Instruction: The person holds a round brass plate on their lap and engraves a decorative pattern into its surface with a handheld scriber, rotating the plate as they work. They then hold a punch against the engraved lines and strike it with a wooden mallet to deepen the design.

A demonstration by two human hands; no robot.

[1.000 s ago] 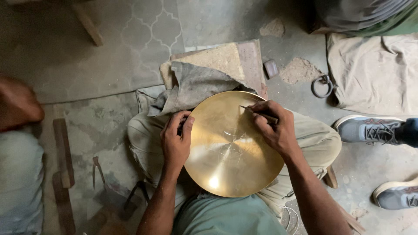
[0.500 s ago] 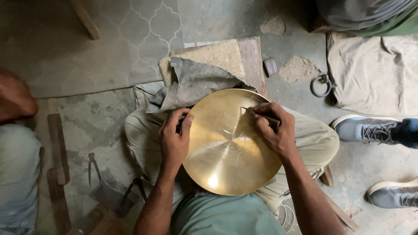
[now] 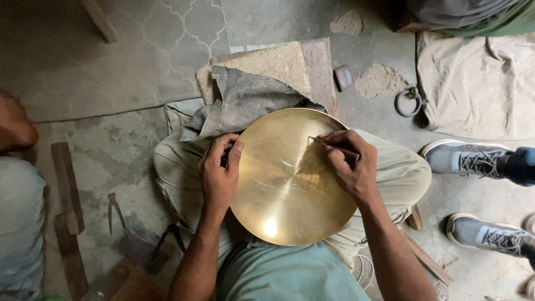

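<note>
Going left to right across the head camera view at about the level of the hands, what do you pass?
Wooden stick → left hand on the rim → brass plate → right hand holding a thin pointed tool to the plate → another person's grey shoe.

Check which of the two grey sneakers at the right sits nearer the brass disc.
The upper sneaker, beside the worker's knee and level with the right hand. The lower sneaker sits further down-right of the brass disc.

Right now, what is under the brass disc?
The brass disc rests on the person's crossed legs in beige trousers, with a grey cloth tucked under its far edge. Anything directly beneath its centre is hidden.
</note>
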